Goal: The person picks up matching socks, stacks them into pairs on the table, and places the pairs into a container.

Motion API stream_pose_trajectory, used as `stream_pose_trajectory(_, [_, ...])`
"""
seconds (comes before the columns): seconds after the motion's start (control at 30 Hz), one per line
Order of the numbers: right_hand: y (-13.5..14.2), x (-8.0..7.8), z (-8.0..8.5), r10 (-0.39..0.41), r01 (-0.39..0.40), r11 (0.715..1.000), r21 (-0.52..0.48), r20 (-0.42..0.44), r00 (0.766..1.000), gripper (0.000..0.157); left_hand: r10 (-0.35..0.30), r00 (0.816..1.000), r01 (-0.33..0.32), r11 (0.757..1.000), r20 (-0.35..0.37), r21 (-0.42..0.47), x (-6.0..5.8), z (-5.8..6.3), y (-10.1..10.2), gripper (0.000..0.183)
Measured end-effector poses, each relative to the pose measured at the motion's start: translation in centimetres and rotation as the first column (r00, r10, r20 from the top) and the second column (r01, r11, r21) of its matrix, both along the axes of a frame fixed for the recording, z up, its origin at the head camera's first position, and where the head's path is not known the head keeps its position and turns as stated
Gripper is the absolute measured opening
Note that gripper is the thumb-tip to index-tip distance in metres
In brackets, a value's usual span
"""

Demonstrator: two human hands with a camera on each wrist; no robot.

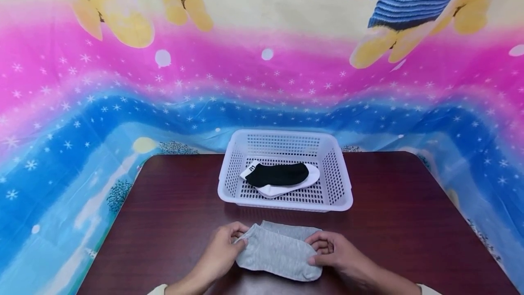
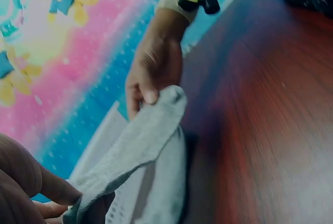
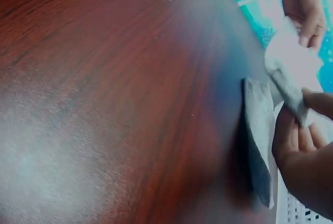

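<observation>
A grey ankle sock (image 1: pixel 280 254) is held up flat between both hands, just above the table. My left hand (image 1: pixel 221 247) pinches its cuff end between thumb and fingers. The toe end is pinched by my right hand (image 1: pixel 337 251). Behind it a second grey sock (image 1: pixel 292 230) lies on the table, partly hidden by the first; the right wrist view shows this sock (image 3: pixel 259 141) apart from the held one. In the left wrist view the held sock (image 2: pixel 130 146) stretches between the two hands.
Beyond the socks stands a white plastic basket (image 1: pixel 284 202) with perforated sides. Inside it lie a black-and-white sock (image 1: pixel 278 174) and white sock parts (image 1: pixel 274 191) beneath. The dark red-brown table (image 1: pixel 172 204) meets a printed cloth backdrop (image 1: pixel 245 72) at its far edge.
</observation>
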State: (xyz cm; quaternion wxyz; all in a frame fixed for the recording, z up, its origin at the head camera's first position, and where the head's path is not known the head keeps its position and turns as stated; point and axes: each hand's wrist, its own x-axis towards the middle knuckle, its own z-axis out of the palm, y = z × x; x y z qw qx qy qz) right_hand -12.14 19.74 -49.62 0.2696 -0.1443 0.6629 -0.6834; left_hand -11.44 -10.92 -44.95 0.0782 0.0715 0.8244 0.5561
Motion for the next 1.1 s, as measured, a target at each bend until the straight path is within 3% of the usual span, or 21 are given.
stream_pose_trajectory(0.17, [0.4,-0.8,0.5,-0.193,0.186,0.971,0.149,0.034,0.981,0.041,0.009,1.0,-0.009,1.0,-0.003,-0.018,-0.7,-1.8,0.1,0.015])
stream_pose_trajectory(0.3, [0.7,-1.4,0.7,-0.27,0.265,0.941,0.21,-0.006,0.963,0.04,0.02,1.0,-0.021,0.999,-0.014,-0.049,-1.1,-3.0,0.4,0.013])
stream_pose_trajectory(0.53, [0.8,-2.3,0.6,-0.394,0.385,0.881,0.276,-0.024,0.919,0.039,0.043,0.992,-0.06,0.987,-0.116,-0.146,-2.4,-4.2,1.4,0.011])
stream_pose_trajectory(0.77, [0.9,-2.8,-0.6,-0.431,0.419,0.839,0.348,-0.044,0.901,0.039,0.013,0.98,-0.058,0.972,-0.197,-0.226,-3.3,-5.3,1.9,0.009])
stream_pose_trajectory(1.1, [0.9,-3.5,-1.0,-0.433,0.445,0.786,0.43,-0.131,0.892,0.035,-0.016,0.972,-0.046,0.965,-0.233,-0.259,-4.0,-5.7,1.9,0.01])
